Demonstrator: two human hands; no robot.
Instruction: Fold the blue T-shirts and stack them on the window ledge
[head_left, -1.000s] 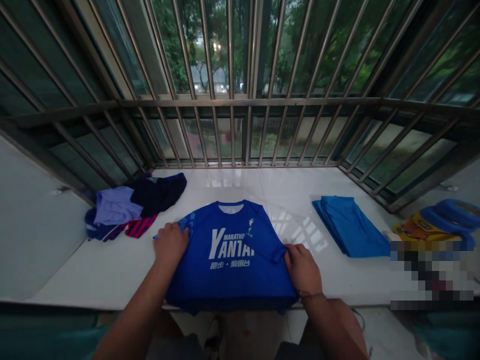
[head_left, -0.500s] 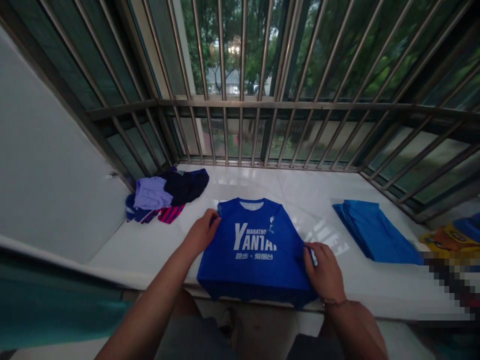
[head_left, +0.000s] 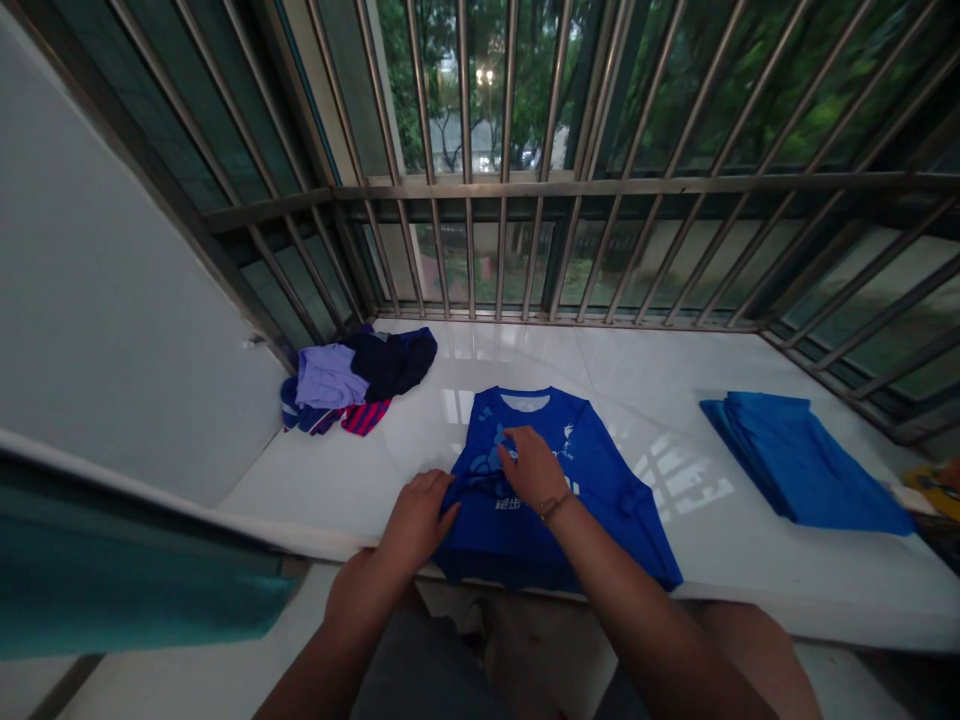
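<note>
From the head camera, a blue T-shirt [head_left: 592, 470] with white print lay flat on the near middle of the white tabletop [head_left: 750, 560], collar toward the far side and hem hanging just over the near edge. Its left side was folded in over the chest, covering most of the lettering. The left hand [head_left: 416, 515] pressed on the shirt's near left edge, fingers curled onto the cloth — whether its grip pinched the fabric could not be told. The right hand [head_left: 529, 465], crossed over to the left, lay on the folded part with its grip closed on a fold of cloth.

Bare tabletop lay open on both sides of the shirt. A heap of dark clothes [head_left: 356, 380] sat in the far left corner; a folded blue stack [head_left: 802, 460] lay well apart to the right.

The surface was glossy — window bars [head_left: 510, 200] enclosed it on the far and right sides, a pale wall [head_left: 97, 300] on the left.
</note>
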